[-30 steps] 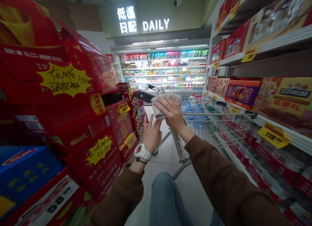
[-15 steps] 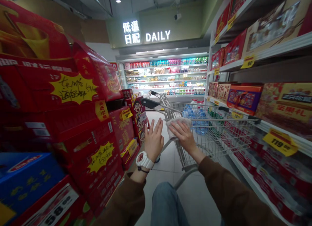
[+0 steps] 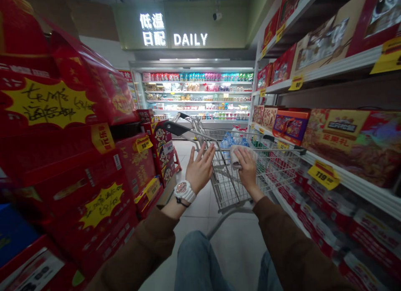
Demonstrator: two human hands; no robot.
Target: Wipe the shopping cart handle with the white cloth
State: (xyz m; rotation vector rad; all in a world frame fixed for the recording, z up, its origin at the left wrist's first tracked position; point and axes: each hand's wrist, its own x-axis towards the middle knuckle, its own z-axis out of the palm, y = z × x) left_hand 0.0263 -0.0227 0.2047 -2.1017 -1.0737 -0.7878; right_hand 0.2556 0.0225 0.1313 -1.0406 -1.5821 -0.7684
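A wire shopping cart [image 3: 226, 192] stands in front of me, its grey-and-black handle [image 3: 176, 129] toward the left. My right hand [image 3: 248, 165] presses a pale cloth [image 3: 234, 158] against the cart's upper wires, fingers laid over it. Part of the cloth is hidden under the palm. My left hand [image 3: 199, 170], with a white watch [image 3: 184, 191] on its wrist, hangs in the air just left of the cart. Its fingers are stretched out and nothing is in them; I cannot tell whether they touch the cart.
Stacked red gift boxes [image 3: 72, 157] rise close on the left. Shelves [image 3: 332, 75] with boxed goods and yellow price tags line the right, above wrapped bottle packs [image 3: 328, 215]. Blue-tinted bottles [image 3: 226, 141] show behind the cart. A lit refrigerated display [image 3: 200, 92] stands at the back.
My right hand and the cloth have moved right along the cart, away from the handle side. My left hand stays open. The view has shifted a little to the right and forward.
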